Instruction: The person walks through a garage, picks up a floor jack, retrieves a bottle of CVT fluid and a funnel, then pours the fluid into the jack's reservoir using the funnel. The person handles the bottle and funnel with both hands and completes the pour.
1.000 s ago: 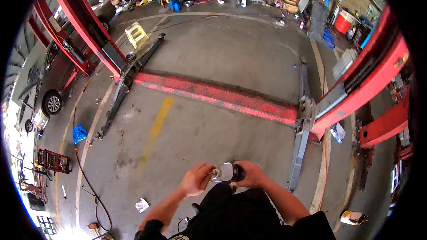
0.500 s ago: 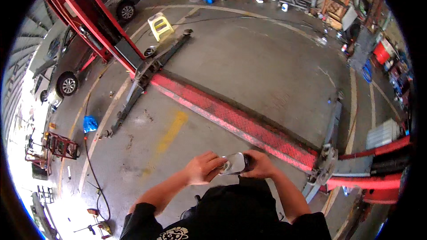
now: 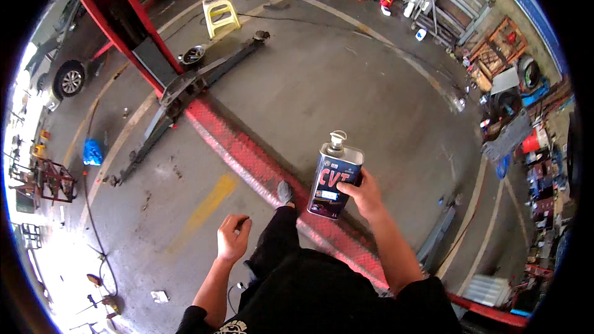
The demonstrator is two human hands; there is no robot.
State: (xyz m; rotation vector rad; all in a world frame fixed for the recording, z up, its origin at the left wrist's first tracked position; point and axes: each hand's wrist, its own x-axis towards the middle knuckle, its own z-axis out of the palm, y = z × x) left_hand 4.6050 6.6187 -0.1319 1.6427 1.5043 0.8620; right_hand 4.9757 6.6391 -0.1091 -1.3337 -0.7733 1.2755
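Note:
My right hand [image 3: 364, 193] grips a dark blue, flat-sided metal oil can [image 3: 334, 204] by its right side, thumb across the front. The can stands nearly upright in the air over the red beam. On its top a pale spout [image 3: 337, 140] sticks up, with a ring at its tip. Lower and to the left, my left hand [image 3: 234, 239] is apart from the can, its fingers curled and pressed together. A small dark spot shows at its fingertips; what it is cannot be made out.
The red ramp-like beam [image 3: 226, 138] of a car lift crosses the floor, with my grey shoe [image 3: 285, 193] at it. A red lift post [image 3: 105, 12], lift arm [image 3: 232, 62] and yellow step stool [image 3: 219, 15] stand left. A black hose [image 3: 93, 222] lies at left; clutter lines the right wall.
My left hand has come away from the can's top and dropped left. The right hand has raised the can and turned it upright; its spout now stands up. My view has shifted forward.

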